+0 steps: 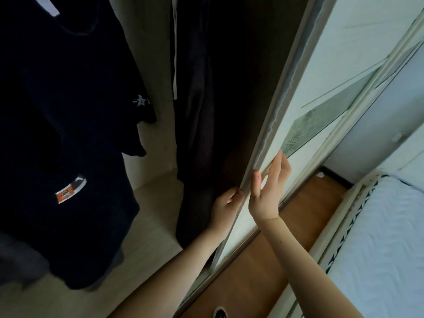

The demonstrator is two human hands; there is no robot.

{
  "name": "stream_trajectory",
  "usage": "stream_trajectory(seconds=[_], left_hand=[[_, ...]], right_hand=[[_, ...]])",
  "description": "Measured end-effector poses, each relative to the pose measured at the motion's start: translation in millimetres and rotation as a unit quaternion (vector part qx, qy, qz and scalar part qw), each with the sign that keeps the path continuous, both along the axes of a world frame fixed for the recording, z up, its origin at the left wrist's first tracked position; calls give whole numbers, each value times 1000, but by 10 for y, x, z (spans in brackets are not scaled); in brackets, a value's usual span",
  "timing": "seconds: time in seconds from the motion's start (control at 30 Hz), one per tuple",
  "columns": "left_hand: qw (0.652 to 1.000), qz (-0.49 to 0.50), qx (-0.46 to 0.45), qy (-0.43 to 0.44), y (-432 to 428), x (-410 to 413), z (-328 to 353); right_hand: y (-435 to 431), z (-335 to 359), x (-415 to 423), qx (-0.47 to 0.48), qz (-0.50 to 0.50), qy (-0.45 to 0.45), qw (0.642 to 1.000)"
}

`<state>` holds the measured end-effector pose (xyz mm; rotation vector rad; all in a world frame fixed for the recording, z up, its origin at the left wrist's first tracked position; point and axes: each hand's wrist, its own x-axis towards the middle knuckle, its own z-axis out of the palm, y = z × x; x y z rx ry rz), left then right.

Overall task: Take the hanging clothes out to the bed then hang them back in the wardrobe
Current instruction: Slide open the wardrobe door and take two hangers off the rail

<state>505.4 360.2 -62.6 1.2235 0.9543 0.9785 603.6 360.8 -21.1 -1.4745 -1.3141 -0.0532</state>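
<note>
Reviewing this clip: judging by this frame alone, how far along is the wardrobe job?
Done: cannot tell which stage this is; the dark T-shirt and the dark garments beside it hang inside the wardrobe. In hand: the left hand and right hand both grip the sliding door at its edge, neither holding clothing. Left: the visible strip of bed holds no clothes, so either carrying out or closing up remains.
</note>
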Motion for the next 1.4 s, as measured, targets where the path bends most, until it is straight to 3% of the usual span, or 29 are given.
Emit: stream_trajectory(seconds=[0.33,0.5,0.73,0.8,0.97,1.1,1.23,1.33,1.4], left_hand=[[998,45,-31,44,411,782,19],[997,43,-44,48,429,732,-35],[990,12,-28,141,401,537,233],[985,21,0,170,326,356,406],[968,48,89,231,2,-463,1091],[923,153,219,278,-359,-1207,1858],[835,275,343,331,-681,-1848,2678],[769,342,422,338,-835,-2240,3278],[753,372,443,313,-826,-2473,3620]], right_hand=[[454,16,797,11,11,-2,1000],[485,18,722,26,18,4,999],[334,147,639,10,36,31,999],[186,244,578,59,50,55,995],[58,775,8,189,66,-6,980],[24,1339,-670,228,175,39,957],[32,2081,-1322,283,319,31,904],[195,2659,-1863,262,435,97,856],[321,3009,-2178,228,473,152,837]])
